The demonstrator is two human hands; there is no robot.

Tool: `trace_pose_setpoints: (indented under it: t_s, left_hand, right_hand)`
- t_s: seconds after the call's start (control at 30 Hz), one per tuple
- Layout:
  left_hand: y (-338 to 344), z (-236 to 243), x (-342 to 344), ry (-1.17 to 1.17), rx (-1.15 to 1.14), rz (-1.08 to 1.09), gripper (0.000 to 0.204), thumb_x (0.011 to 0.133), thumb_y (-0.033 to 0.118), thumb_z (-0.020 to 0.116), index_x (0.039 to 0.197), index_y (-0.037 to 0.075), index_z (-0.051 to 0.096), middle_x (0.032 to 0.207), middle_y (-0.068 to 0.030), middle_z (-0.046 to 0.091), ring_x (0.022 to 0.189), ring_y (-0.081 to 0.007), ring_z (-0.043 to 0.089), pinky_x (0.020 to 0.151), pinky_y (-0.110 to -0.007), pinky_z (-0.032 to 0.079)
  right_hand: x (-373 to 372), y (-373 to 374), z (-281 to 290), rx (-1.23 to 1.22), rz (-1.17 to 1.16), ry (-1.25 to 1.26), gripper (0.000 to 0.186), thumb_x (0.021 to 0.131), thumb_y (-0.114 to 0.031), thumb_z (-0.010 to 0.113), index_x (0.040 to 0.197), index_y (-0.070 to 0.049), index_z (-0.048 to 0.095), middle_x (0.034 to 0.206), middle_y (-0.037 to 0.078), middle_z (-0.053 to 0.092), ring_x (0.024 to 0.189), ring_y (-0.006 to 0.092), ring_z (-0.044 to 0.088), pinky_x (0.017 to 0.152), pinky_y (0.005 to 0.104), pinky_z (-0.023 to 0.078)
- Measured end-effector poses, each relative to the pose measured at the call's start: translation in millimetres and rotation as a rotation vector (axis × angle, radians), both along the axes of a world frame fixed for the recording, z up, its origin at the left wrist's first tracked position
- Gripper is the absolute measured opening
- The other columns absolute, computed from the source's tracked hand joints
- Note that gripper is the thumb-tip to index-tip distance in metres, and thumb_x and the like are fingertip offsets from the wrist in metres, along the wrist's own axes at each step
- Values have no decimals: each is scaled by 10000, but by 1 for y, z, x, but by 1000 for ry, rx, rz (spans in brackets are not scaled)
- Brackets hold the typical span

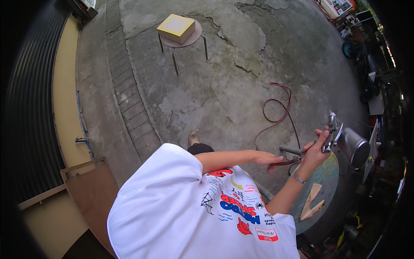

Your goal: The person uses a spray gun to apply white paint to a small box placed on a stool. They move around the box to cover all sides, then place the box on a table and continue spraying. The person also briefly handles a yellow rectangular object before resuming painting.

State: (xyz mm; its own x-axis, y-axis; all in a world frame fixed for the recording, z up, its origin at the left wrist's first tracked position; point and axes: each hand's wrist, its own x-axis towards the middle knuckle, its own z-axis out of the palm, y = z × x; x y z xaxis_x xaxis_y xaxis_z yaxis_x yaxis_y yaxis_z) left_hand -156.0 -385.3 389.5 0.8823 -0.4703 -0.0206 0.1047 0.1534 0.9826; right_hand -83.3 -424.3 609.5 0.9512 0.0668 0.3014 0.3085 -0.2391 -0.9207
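My right hand grips a silver spray gun with a metal cup on its side. My left hand reaches across to just below it, its fingers curled over the red air hose that hangs from the gun. Under my right arm is a round greenish tabletop with pale cut wooden pieces on it. A grey pipe sticks out beside my hands.
A yellow-topped box rests on a round stool. Loops of hose lie on cracked concrete. A wooden board leans at lower left near a shuttered wall. Tyres and clutter line the right side.
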Motion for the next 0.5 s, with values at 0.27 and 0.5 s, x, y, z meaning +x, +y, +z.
trace_pose_setpoints:
  t_s: [0.27,0.5]
  left_hand:
    - [219,-120,-167,150,578,721,431,913,410,736,769,5,706,709,-222,621,620,-321,585,616,-451,458]
    - [306,-188,-397,632,916,1422,517,967,490,613,821,0,684,875,-220,661,864,-434,648,740,-493,485]
  right_hand:
    - [-2,107,74,-64,144,-158,308,1022,-274,657,1133,10,697,838,51,684,410,42,445,355,226,305]
    - [-6,169,75,-179,184,-194,329,988,-313,706,996,16,708,803,64,718,406,51,479,363,241,310]
